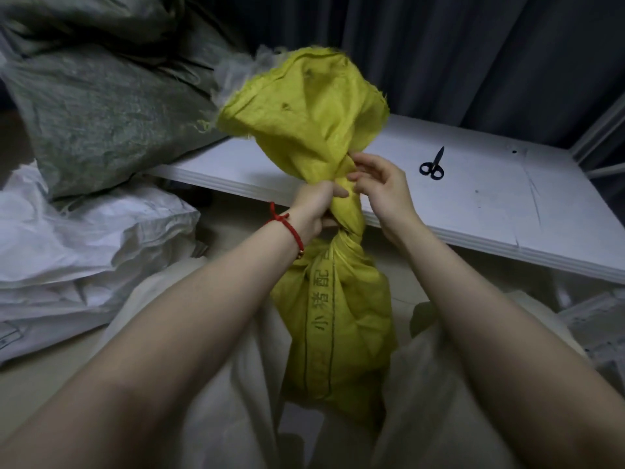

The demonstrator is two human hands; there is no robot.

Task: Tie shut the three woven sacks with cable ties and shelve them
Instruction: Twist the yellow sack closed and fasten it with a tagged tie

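A yellow woven sack (341, 316) with dark printed characters stands upright between my knees. Its top is gathered into a narrow neck, and the loose mouth flares above it. My left hand (316, 206), with a red cord on the wrist, grips the neck from the left. My right hand (378, 184) pinches the gathered cloth on the neck's right side, just above the left hand. No cable tie shows clearly in the dim light.
A grey-green woven sack (101, 113) lies on the left end of a white shelf board (490, 204). White sacks (84, 238) are piled lower left. Black scissors (433, 164) lie on the board to the right. Dark curtains hang behind.
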